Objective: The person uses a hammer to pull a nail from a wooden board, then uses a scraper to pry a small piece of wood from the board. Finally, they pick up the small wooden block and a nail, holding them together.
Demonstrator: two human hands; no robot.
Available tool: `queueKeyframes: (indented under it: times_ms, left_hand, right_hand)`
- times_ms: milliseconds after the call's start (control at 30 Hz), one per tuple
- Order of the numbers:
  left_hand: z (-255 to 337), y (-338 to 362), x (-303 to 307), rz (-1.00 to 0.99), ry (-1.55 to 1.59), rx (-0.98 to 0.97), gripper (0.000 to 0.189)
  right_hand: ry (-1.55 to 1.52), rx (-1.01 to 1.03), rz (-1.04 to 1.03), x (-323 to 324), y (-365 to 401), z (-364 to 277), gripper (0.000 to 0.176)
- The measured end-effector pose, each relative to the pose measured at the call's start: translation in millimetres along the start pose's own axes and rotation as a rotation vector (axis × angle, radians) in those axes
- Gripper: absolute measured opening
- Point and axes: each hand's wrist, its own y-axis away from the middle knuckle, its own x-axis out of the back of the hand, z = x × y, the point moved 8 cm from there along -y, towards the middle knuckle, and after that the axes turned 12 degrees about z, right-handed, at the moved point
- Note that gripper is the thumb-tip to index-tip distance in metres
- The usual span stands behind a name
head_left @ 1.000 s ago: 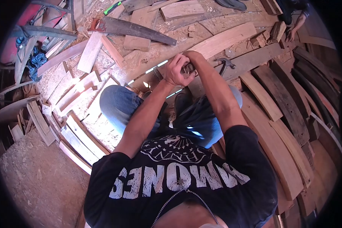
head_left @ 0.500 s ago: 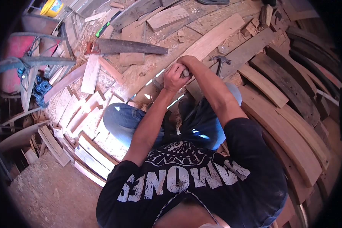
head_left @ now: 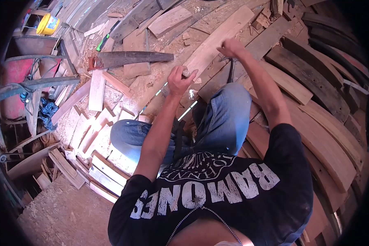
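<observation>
My left hand is closed around a thing with a rounded, pale end, like a handle, just above the near end of a light wooden plank. The rest of that thing is hidden by my fingers. My right hand is closed, with its fingers curled, over the right side of the plank. Whatever it holds, if anything, cannot be made out. Below my right wrist the dark handle of a hammer shows, its head partly covered. A handsaw lies flat to the left of the plank.
Curved timbers are stacked along my right side. Wood offcuts and shavings cover the floor at left. A green-handled tool, a yellow bucket and a red wheelbarrow-like tub are farther left. My bent knees frame the work spot.
My hands have come apart: the right moved forward and right over the hammer, and the left stayed around the rounded handle, shifting slightly left. My view has shifted a little.
</observation>
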Motion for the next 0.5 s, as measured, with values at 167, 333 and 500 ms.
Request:
queueKeyframes:
  times_ms: [167, 333, 500]
  left_hand:
    - [-1.4, 0.1, -6.8, -0.048, 0.016, 0.030, 0.029]
    - [-2.1, 10.9, -14.0, -0.136, 0.117, 0.088, 0.017]
    - [-24.0, 36.6, -23.4, -0.147, 0.223, 0.354, 0.013]
  right_hand:
    - [0.027, -0.331, -0.159, -88.4, 98.5, 59.9, 0.054]
    - [-0.110, -0.543, -0.061, -136.9, 134.2, 59.3, 0.069]
    - [-0.189, -0.632, -0.012, -179.3, 127.1, 61.5, 0.065]
